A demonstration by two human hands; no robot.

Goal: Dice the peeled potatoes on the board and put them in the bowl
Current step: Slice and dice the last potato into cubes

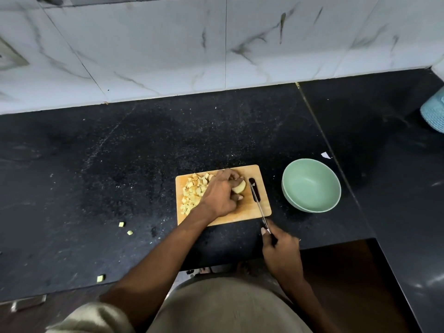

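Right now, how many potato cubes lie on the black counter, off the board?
3. Two cubes lie close together left of the cutting board. One cube lies nearer the counter's front edge. The arms may hide others.

Worktop point(120, 152): black speckled stone, polished, with dull smears and faint reflections toward the right; a thin pale seam runs across it.
Wall tiles point(168, 44): white with grey marble-like veining, glossy, smooth, thin dark grout lines.
Chopping board point(240, 218): light wood, matt, fine grain, smooth rounded edges.
Bowl point(312, 186): pale green, matt to satin, smooth inside; looks like plastic, cannot tell for sure.
Knife point(258, 203): blade of bright metal, shiny, thin; handle dark, material unclear.
Potato dice point(194, 191): pale yellow, moist-looking cut faces.
Potato piece point(239, 187): smooth, peeled, slightly glossy.
Basket point(433, 111) at right edge: light blue, ribbed or woven texture.
Sleeve point(96, 318): beige cloth, matt.
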